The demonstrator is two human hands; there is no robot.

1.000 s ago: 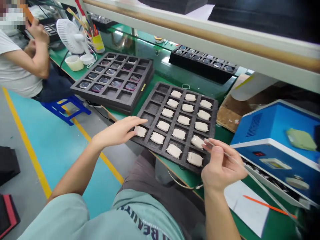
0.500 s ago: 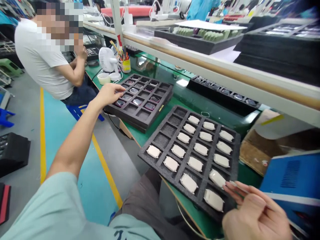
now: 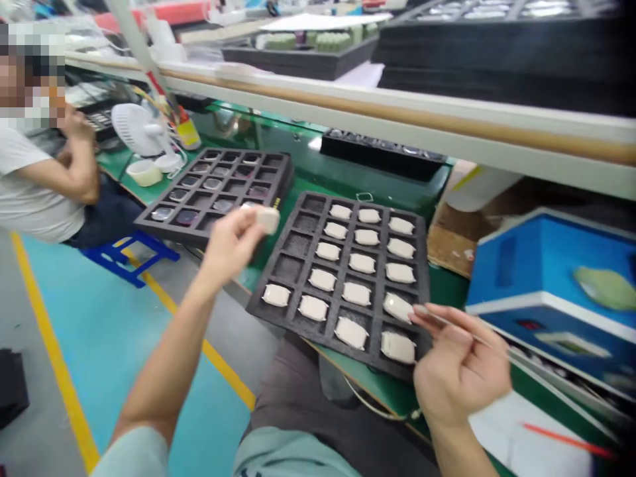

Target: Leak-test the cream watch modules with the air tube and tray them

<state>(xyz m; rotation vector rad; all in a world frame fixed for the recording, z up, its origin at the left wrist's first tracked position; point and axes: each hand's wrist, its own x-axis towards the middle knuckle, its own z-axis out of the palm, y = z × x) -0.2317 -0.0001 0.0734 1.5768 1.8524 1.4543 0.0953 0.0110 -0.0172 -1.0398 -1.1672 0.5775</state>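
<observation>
My left hand (image 3: pixel 231 245) pinches a cream rounded-rectangular piece (image 3: pixel 269 220) in its fingertips, above the upper left corner of a black foam tray (image 3: pixel 293 245). That tray holds several matching cream pieces in square cells, and its upper left cells show bare. My right hand (image 3: pixel 460 361) is shut on a slim pale pointed tool (image 3: pixel 447 323), whose tip is next to a cream piece (image 3: pixel 397 307) at the tray's right side. A second dark tray (image 3: pixel 213 185) with glossy lens-like parts lies just beyond my left hand.
A co-worker in a white T-shirt (image 3: pixel 40 179) sits at the left, hands raised. A white desk fan (image 3: pixel 134 129) stands on the green bench (image 3: pixel 303 126). A blue machine (image 3: pixel 541 271) fills the right. A shelf rail (image 3: pixel 377 119) runs overhead, and a black tray (image 3: pixel 382 156) lies beneath it.
My left hand has come back from over the dark lens tray and now pinches a cream piece. The view has swung left and down, while my right hand stays by the same tray corner.
</observation>
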